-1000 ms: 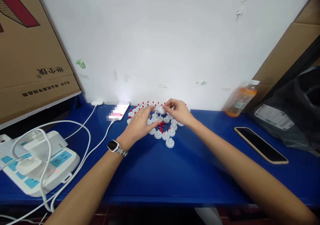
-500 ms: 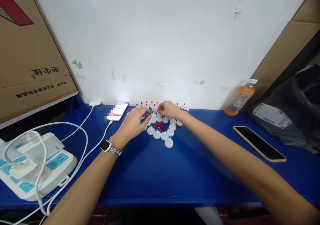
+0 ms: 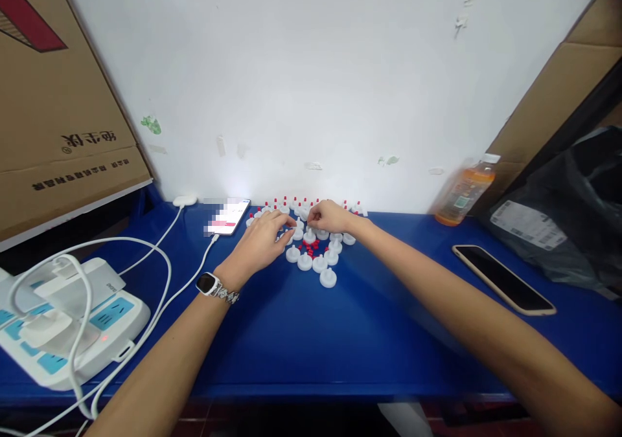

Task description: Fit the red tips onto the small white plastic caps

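Note:
A cluster of small white round caps (image 3: 316, 259) lies on the blue table (image 3: 340, 333) near the wall, with tiny red pieces (image 3: 310, 247) among them. Behind stand several white caps with red tips (image 3: 291, 204). My left hand (image 3: 260, 243), a watch on its wrist, rests over the cluster's left side with fingertips pinched at a small piece. My right hand (image 3: 328, 215) is curled over the cluster's back, fingers pinched close to the left fingertips. What each pinch holds is too small to make out.
A lit phone (image 3: 228, 217) on a white cable lies left of the caps. A power strip (image 3: 63, 320) with plugs sits at the left edge. A dark phone (image 3: 503, 287), an orange drink bottle (image 3: 461, 194), a black bag (image 3: 564, 223) and cardboard boxes (image 3: 58, 113) stand around.
Both hands drew closer together over the back of the cap cluster, fingertips nearly meeting. The camera view shifted slightly.

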Demonstrator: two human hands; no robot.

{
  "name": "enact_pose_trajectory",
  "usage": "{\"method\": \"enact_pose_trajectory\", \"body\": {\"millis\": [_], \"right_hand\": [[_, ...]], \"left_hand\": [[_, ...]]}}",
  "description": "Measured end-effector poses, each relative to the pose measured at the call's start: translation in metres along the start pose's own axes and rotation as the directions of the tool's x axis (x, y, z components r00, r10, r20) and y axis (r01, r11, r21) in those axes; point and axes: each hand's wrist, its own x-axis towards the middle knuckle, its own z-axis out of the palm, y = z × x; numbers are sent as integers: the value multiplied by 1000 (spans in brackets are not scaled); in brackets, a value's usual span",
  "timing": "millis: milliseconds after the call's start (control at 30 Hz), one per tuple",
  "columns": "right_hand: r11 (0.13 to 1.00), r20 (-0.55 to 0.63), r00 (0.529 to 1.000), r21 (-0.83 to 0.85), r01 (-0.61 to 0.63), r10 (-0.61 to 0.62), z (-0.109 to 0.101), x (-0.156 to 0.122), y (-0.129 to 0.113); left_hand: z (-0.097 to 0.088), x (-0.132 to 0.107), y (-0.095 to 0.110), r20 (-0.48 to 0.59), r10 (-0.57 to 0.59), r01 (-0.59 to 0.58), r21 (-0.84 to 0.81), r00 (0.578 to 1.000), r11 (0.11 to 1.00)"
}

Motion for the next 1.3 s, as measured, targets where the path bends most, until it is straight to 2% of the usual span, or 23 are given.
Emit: {"method": "enact_pose_trajectory", "body": {"millis": [167, 433, 533, 633, 700, 833, 933, 1100, 1233, 1300], "right_hand": [[998, 34, 999, 62, 29, -32, -2, 2, 2], [999, 9, 999, 25, -32, 32, 1, 6, -3], [999, -82, 996, 11, -34, 35, -1, -4, -8], [1000, -224, 974, 28, -11, 17, -1, -21, -11], [999, -277, 961, 36, -10, 20, 0, -31, -11], [993, -332, 939, -44, -113, 92, -2, -30, -6], [977, -304, 942, -111, -181, 141, -6, -14, -1], [960, -211, 961, -176, -218, 179, -6, 13, 5], [965, -202, 961, -144, -221, 190, -6, 14, 7], [970, -249, 950, -104, -220, 189, -11, 7, 5]], "left_hand": [[1, 1, -1, -1, 5, -5, -2, 1000, 1000], [-3, 0, -6, 8, -21, 21, -8, 1000, 1000], [-3, 0, -5, 16, -11, 11, -13, 1000, 1000], [-4, 0, -6, 9, -9, 9, -16, 1000, 1000], [-4, 0, -7, -10, -18, 18, -14, 1000, 1000], [-5, 0, -12, -45, -78, 78, -1, 996, 997], [-2, 0, -15, -35, -86, 86, 7, 996, 996], [7, 0, -18, -15, -42, 42, 15, 999, 999], [8, 0, -15, -1, -39, 39, 7, 999, 999], [6, 0, -11, -17, -41, 41, -4, 999, 999]]}}
